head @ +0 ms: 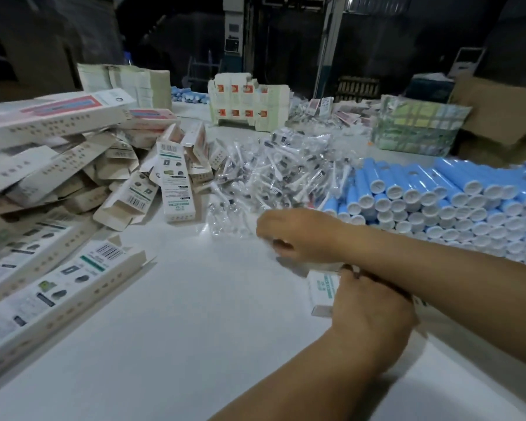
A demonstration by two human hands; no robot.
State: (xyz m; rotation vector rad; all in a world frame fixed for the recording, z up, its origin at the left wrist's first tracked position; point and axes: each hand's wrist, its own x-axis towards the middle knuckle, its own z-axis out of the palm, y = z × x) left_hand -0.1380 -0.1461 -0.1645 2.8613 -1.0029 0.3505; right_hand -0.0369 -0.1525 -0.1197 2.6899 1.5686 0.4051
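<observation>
My left hand (372,308) grips a small white carton with green print (321,291) low over the white table (195,314); the hand hides the carton's right end. My right forearm crosses above it from the right. My right hand (295,233) has its fingers curled at the near edge of a heap of clear plastic packets holding white brush heads (286,174). It pinches what looks like one clear packet (269,246), blurred by motion.
Several blue tubes with white caps (456,199) are stacked at the right. Loose printed cartons (73,183) are heaped at the left, with long boxes (43,287) at the front left. Flat carton stacks (246,101) and a wrapped bundle (416,129) stand farther back.
</observation>
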